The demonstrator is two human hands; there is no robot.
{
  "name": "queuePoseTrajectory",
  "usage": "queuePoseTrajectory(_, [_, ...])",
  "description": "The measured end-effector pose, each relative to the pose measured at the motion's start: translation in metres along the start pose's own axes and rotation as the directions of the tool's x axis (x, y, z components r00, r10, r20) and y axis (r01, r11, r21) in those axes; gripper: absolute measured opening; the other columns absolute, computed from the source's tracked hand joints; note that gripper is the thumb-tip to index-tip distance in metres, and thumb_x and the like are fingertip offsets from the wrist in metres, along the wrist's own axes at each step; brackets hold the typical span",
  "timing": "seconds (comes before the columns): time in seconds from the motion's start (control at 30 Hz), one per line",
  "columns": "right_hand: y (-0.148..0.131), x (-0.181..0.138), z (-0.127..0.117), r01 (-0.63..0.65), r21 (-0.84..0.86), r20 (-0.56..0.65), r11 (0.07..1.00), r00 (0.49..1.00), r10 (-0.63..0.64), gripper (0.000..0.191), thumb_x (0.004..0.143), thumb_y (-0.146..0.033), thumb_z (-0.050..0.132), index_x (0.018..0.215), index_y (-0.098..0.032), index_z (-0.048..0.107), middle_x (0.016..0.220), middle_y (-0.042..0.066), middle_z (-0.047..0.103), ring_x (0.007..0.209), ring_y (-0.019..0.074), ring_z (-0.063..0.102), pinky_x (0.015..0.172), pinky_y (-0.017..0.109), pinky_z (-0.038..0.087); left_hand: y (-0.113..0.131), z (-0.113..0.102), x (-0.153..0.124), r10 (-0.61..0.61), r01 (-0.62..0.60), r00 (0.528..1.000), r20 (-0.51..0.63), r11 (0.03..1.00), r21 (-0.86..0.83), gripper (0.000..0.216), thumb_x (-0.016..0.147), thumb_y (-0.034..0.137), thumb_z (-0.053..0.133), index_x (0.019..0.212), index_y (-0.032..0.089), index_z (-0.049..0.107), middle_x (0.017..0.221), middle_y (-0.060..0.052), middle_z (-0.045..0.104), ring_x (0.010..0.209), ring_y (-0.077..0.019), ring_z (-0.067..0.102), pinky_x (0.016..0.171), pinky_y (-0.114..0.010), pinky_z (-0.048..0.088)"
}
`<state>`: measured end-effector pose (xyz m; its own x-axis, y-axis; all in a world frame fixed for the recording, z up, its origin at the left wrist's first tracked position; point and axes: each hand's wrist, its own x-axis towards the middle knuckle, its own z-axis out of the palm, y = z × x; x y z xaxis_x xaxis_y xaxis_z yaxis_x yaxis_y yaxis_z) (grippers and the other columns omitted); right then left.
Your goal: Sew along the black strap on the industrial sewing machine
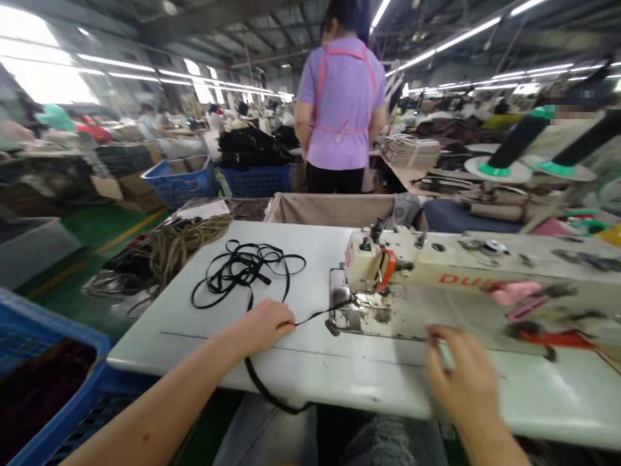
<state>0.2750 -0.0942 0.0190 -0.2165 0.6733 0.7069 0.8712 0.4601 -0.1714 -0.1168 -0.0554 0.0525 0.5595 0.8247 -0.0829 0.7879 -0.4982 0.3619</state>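
My left hand (272,323) is closed over a narrow black strap (317,316) on the white sewing table. From my fingers the strap runs right to the needle area of a sewing machine (369,272). A loose tangle of the same black strap (242,268) lies beyond my left hand, and one length (262,385) hangs over the front edge. My right hand (466,375), slightly blurred, hovers over the tabletop in front of the machine arm. Its thumb and forefinger are apart, with nothing visible between them.
Blue crates (92,375) stand at the left, beside bundled tan cords (189,243). Behind the table is a fabric-lined bin (330,208), and past it a person in a purple shirt (339,110) faces away. Black thread cones (519,142) rise at the right.
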Motion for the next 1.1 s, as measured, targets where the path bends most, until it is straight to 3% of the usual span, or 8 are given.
queuePoseTrajectory(0.1, [-0.035, -0.012, 0.005, 0.047, 0.083, 0.077, 0.995, 0.996, -0.053, 0.021, 0.109, -0.02, 0.053, 0.121, -0.019, 0.07, 0.11, 0.01, 0.074, 0.101, 0.0241, 0.07, 0.092, 0.041, 0.062, 0.021, 0.004, -0.014, 0.002, -0.001, 1.0, 0.025, 1.0, -0.021, 0.021, 0.103, 0.021, 0.062, 0.087, 0.02, 0.075, 0.09, -0.001, 0.078, 0.09, -0.02, 0.072, 0.089, -0.035, 0.046])
queuePoseTrajectory(0.27, [-0.078, 0.009, 0.035, 0.081, 0.137, 0.2, 0.987, 0.974, -0.108, 0.032, 0.106, -0.015, 0.057, 0.136, -0.016, 0.067, 0.125, 0.014, 0.073, 0.112, 0.0289, 0.068, 0.099, 0.046, 0.061, 0.06, 0.008, -0.026, -0.024, 0.025, 0.999, 0.03, 0.999, -0.026, 0.019, 0.102, 0.016, 0.061, 0.086, 0.02, 0.071, 0.09, 0.0, 0.073, 0.092, -0.021, 0.069, 0.093, -0.039, 0.044])
queuePoseTrajectory(0.5, [-0.089, 0.012, 0.045, 0.124, 0.088, 0.293, 0.988, 0.945, -0.145, 0.031, 0.105, -0.019, 0.066, 0.136, -0.018, 0.07, 0.134, 0.015, 0.072, 0.121, 0.0311, 0.068, 0.105, 0.049, 0.061, 0.099, 0.012, -0.032, 0.188, -0.184, 0.982, -0.031, 0.979, 0.089, 0.012, 0.099, 0.02, 0.069, 0.087, 0.022, 0.069, 0.09, -0.001, 0.072, 0.091, -0.0237, 0.067, 0.098, -0.045, 0.046])
queuePoseTrajectory(0.6, [-0.087, 0.005, 0.049, 0.125, 0.104, 0.269, 0.987, 0.952, -0.149, 0.028, 0.107, -0.015, 0.06, 0.132, -0.016, 0.073, 0.13, 0.015, 0.075, 0.121, 0.029, 0.069, 0.107, 0.048, 0.061, 0.108, 0.008, -0.026, 0.291, -0.292, 0.956, 0.033, 0.956, 0.031, 0.021, 0.099, 0.032, 0.075, 0.081, 0.023, 0.069, 0.083, 0.001, 0.071, 0.085, -0.0222, 0.069, 0.093, -0.042, 0.049])
queuePoseTrajectory(0.73, [-0.079, 0.0, 0.047, 0.149, 0.142, 0.281, 0.978, 0.942, -0.185, 0.032, 0.108, -0.013, 0.058, 0.137, -0.011, 0.071, 0.136, 0.015, 0.074, 0.127, 0.0289, 0.069, 0.112, 0.047, 0.061, 0.101, 0.008, 0.003, 0.234, -0.234, 0.972, 0.013, 0.971, -0.039, 0.028, 0.109, 0.031, 0.058, 0.087, 0.022, 0.073, 0.084, -0.002, 0.074, 0.082, -0.0211, 0.071, 0.08, -0.037, 0.055])
queuePoseTrajectory(0.87, [-0.075, 0.002, 0.04, 0.165, 0.141, 0.334, 0.976, 0.92, -0.204, 0.036, 0.108, -0.013, 0.059, 0.143, -0.011, 0.068, 0.14, 0.016, 0.073, 0.131, 0.0299, 0.068, 0.112, 0.048, 0.061, 0.078, 0.027, 0.045, 0.228, -0.246, 0.955, -0.19, 0.967, -0.075, 0.04, 0.104, 0.008, 0.045, 0.134, 0.016, 0.07, 0.134, -0.012, 0.075, 0.122, -0.0225, 0.071, 0.111, -0.039, 0.057])
queuePoseTrajectory(0.97, [-0.073, 0.003, 0.036, 0.155, 0.161, 0.341, 0.975, 0.918, -0.203, 0.038, 0.108, -0.013, 0.057, 0.144, -0.012, 0.068, 0.141, 0.016, 0.073, 0.134, 0.0292, 0.066, 0.112, 0.047, 0.061, 0.066, 0.045, 0.065, 0.332, -0.343, 0.927, -0.172, 0.939, -0.034, 0.05, 0.101, 0.006, 0.047, 0.149, 0.012, 0.061, 0.157, -0.014, 0.063, 0.146, -0.0235, 0.059, 0.127, -0.041, 0.046])
queuePoseTrajectory(1.1, [-0.07, 0.004, 0.031, 0.138, 0.195, 0.357, 0.971, 0.912, -0.202, 0.039, 0.108, -0.012, 0.054, 0.145, -0.013, 0.067, 0.145, 0.015, 0.071, 0.136, 0.028, 0.065, 0.115, 0.047, 0.059, 0.062, 0.061, 0.07, 0.334, -0.325, 0.93, -0.154, 0.942, 0.077, 0.052, 0.104, 0.008, 0.048, 0.155, 0.013, 0.056, 0.163, -0.013, 0.058, 0.151, -0.0228, 0.055, 0.13, -0.041, 0.044])
